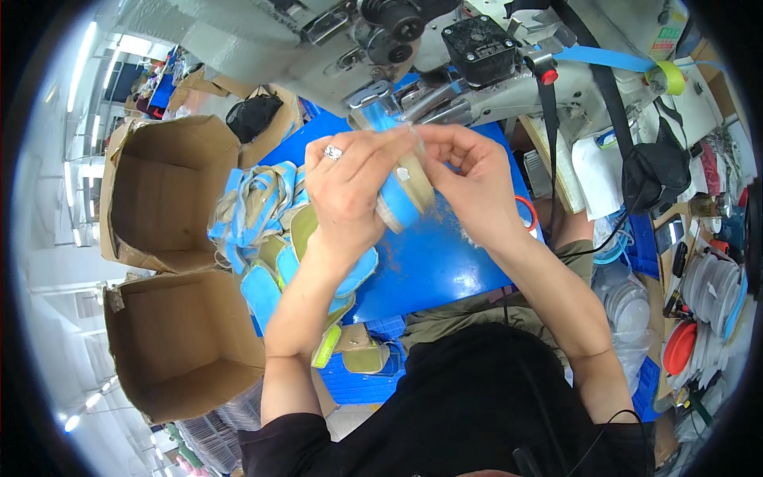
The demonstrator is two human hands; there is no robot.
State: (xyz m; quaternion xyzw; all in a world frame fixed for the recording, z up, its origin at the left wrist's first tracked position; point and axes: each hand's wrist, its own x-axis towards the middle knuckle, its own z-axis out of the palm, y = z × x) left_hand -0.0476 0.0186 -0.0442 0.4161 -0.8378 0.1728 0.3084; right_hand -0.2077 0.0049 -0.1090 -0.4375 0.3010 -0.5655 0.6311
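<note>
Ahead: grey metal sewing machine (318, 48) blocks the way.
Left: heap of blue-and-tan fabric pieces (262, 230) (beside open cardboard boxes (171, 191)).
Free: bare blue desk (445, 254) below the hands.

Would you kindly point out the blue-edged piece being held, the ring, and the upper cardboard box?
blue-edged piece (401, 199), head view, its blue rim.
ring (333, 152), head view, on a left-hand finger.
upper cardboard box (171, 191), head view, inner wall.

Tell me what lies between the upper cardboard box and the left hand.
In the head view, a pile of blue and tan pieces lies between the box and the left hand.

Black short sleeves, ring (334, 152) on left hand (350, 191)
</note>
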